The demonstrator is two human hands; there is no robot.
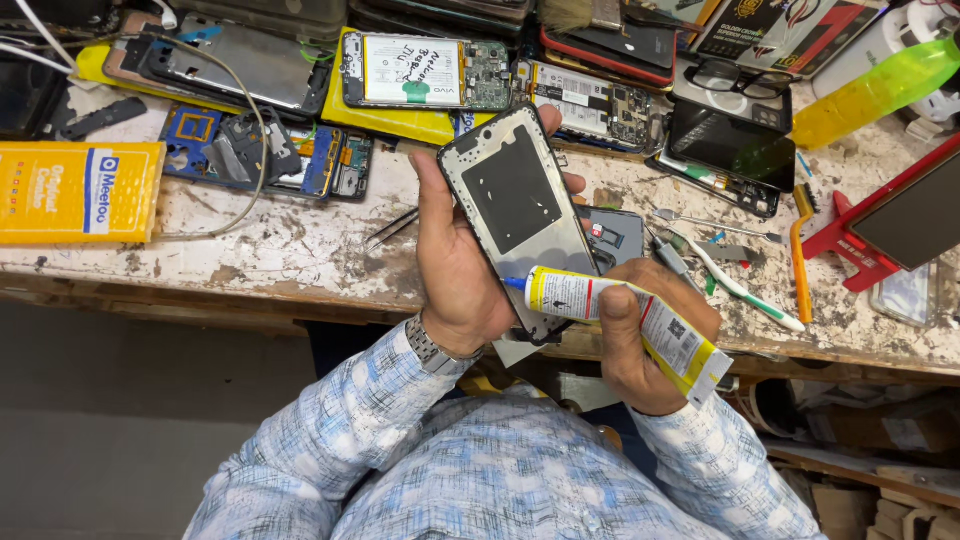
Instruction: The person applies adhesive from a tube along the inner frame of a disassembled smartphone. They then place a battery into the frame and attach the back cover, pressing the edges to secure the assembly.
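Observation:
My left hand (455, 265) grips a bare phone frame (515, 205), grey with a black panel in its middle, held upright over the worn workbench (300, 250). My right hand (640, 345) is closed around a yellow and white glue tube (625, 315). The tube's blue nozzle touches the frame's lower left edge, close to my left palm. A metal watch sits on my left wrist.
Several opened phones and circuit boards (430, 70) crowd the bench's far side. A yellow box (75, 190) lies at left, tweezers (392, 228) beside my left hand. A toothbrush (745, 290), an orange tool (797, 260), a red stand (880, 225) and a green bottle (875, 90) lie at right.

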